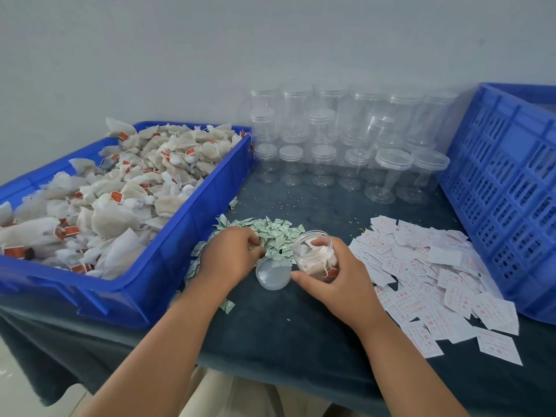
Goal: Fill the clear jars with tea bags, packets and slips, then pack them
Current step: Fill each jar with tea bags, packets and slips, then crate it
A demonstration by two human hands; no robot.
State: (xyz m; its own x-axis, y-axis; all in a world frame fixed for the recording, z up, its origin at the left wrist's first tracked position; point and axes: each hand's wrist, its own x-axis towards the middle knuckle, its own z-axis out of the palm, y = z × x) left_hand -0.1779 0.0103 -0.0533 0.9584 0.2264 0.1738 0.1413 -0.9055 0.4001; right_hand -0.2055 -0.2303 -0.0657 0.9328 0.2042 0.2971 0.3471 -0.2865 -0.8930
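My right hand (334, 284) grips an open clear jar (314, 254) that is tilted and holds several white tea bags with red tags. Its clear lid (273, 272) lies on the dark cloth just left of the jar. My left hand (231, 254) rests on the pile of small green packets (275, 233), fingers curled into it; whether it holds a packet is hidden. White slips with red print (427, 272) are spread out to the right. A blue tray (168, 266) on the left is heaped with tea bags (120, 191).
Several empty lidded clear jars (346, 145) stand stacked at the back against the wall. A tall blue slotted crate (505, 188) stands at the right. The dark tablecloth (285, 332) ends at the near edge just below my forearms.
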